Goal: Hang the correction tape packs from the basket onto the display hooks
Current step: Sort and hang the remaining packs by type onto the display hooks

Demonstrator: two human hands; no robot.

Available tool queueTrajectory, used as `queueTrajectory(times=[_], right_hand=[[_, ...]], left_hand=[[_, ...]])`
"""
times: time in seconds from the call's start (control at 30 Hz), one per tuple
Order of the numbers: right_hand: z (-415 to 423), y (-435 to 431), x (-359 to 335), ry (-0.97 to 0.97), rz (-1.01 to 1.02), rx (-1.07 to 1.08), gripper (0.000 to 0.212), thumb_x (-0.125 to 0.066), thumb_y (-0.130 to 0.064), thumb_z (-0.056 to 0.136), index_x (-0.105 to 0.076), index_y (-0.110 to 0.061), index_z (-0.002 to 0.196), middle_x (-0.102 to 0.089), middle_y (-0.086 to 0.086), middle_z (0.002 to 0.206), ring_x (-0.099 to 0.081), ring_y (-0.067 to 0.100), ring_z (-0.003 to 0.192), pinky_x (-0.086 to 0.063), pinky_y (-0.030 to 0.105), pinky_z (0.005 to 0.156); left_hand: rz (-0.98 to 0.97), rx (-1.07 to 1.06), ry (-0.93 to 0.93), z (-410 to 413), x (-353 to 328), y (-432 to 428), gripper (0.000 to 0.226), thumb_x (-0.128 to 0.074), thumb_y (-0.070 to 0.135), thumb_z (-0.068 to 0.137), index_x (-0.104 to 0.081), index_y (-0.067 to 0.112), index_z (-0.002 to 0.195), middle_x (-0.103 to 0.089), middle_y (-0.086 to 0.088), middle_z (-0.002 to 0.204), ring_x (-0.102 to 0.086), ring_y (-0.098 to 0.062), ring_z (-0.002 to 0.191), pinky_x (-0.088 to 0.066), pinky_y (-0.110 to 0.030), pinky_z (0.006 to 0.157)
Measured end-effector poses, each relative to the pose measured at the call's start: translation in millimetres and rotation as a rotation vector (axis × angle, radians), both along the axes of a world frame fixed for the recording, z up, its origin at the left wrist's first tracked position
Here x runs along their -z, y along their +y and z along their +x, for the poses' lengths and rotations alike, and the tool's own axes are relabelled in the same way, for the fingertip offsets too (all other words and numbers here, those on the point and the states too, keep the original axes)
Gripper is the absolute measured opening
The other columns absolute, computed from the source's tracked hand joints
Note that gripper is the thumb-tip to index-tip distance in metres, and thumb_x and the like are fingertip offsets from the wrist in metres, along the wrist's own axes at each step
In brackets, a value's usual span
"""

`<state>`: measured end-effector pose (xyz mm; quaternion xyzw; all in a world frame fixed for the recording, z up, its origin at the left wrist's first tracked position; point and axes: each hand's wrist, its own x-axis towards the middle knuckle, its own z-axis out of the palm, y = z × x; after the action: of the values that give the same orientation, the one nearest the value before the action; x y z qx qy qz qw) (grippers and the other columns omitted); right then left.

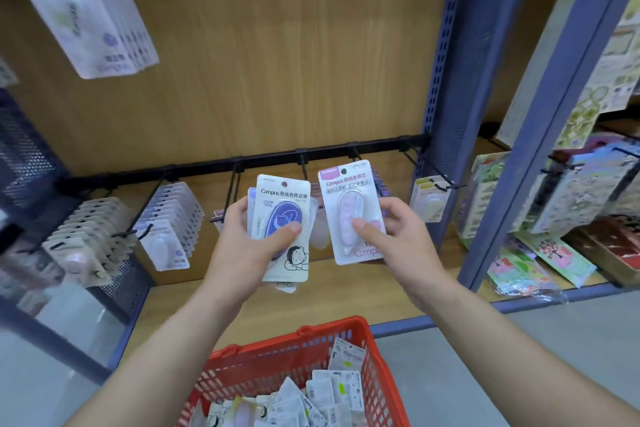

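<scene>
Correction tape packs [322,395] lie in a heap in the red basket [298,334], low in my view. The left hand [242,246] grips a small stack of packs, with the thumb pressed on the front one, the blue pack [282,218]. The right hand [398,239] pinches one pink pack [349,215], thumb on its front. I see both packs held upright, side by side, just below the black rail [201,166] with its hooks [426,167]. More hung packs [169,218] fill hooks at the left.
</scene>
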<state>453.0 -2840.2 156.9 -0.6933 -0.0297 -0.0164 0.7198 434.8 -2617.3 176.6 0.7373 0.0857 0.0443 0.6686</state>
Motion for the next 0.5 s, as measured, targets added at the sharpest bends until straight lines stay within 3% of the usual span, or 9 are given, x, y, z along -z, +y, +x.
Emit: queueTrajectory(times=[0.13, 0.23, 0.33, 0.4, 0.5], right_hand=[[-7.0, 40.6, -31.2, -0.069, -0.012, -0.026, 0.020, -0.073, -0.016, 0.095, -0.066, -0.018, 0.113, -0.079, -0.004, 0.106, -0.075, 0.017, 0.098, -0.061, 0.034, 0.082], [-10.5, 70.7, -55.4, -0.098, -0.006, -0.076, 0.020, -0.069, -0.016, 0.097, -0.065, -0.019, 0.117, -0.078, -0.004, 0.107, -0.076, 0.018, 0.095, -0.062, 0.038, 0.079], [-11.2, 100.5, -76.8, -0.145, -0.020, -0.094, 0.018, -0.066, -0.016, 0.099, -0.065, -0.019, 0.117, -0.079, -0.005, 0.106, -0.076, 0.016, 0.095, -0.063, 0.032, 0.078], [-10.9, 121.1, -88.9, -0.152, -0.032, -0.099, 0.016, -0.064, -0.018, 0.101, -0.064, -0.020, 0.117, -0.079, -0.005, 0.103, -0.077, 0.019, 0.093, -0.063, 0.037, 0.076], [-8.1, 148.7, -101.7, -0.166, -0.041, -0.107, 0.014, -0.063, -0.020, 0.101, -0.064, -0.021, 0.116, -0.079, -0.004, 0.102, -0.077, 0.020, 0.092, -0.063, 0.044, 0.078]], left_hand=[[0.007, -0.012, -0.087, -18.0, -36.2, 36.3, 0.069, -0.087, 0.022, 0.079, -0.049, 0.034, 0.135, -0.074, 0.009, 0.111, -0.078, -0.026, 0.087, -0.062, -0.051, 0.056], [-0.009, -0.070, -0.184, -33.7, -60.7, 73.7, 0.068, -0.087, 0.019, 0.078, -0.050, 0.033, 0.134, -0.074, 0.011, 0.110, -0.077, -0.015, 0.082, -0.060, -0.037, 0.051], [0.001, -0.145, -0.205, -47.5, -73.6, 109.3, 0.086, -0.097, 0.035, 0.062, -0.050, 0.035, 0.135, -0.074, 0.008, 0.114, -0.077, -0.019, 0.092, -0.064, -0.049, 0.067], [-0.001, -0.182, -0.205, -55.8, -77.4, 128.7, 0.085, -0.094, 0.040, 0.060, -0.050, 0.039, 0.133, -0.075, 0.008, 0.111, -0.077, -0.025, 0.093, -0.062, -0.058, 0.070], [-0.017, -0.219, -0.241, -65.6, -81.8, 148.7, 0.075, -0.091, 0.022, 0.075, -0.048, 0.035, 0.135, -0.074, 0.006, 0.114, -0.076, -0.021, 0.093, -0.063, -0.047, 0.061]])
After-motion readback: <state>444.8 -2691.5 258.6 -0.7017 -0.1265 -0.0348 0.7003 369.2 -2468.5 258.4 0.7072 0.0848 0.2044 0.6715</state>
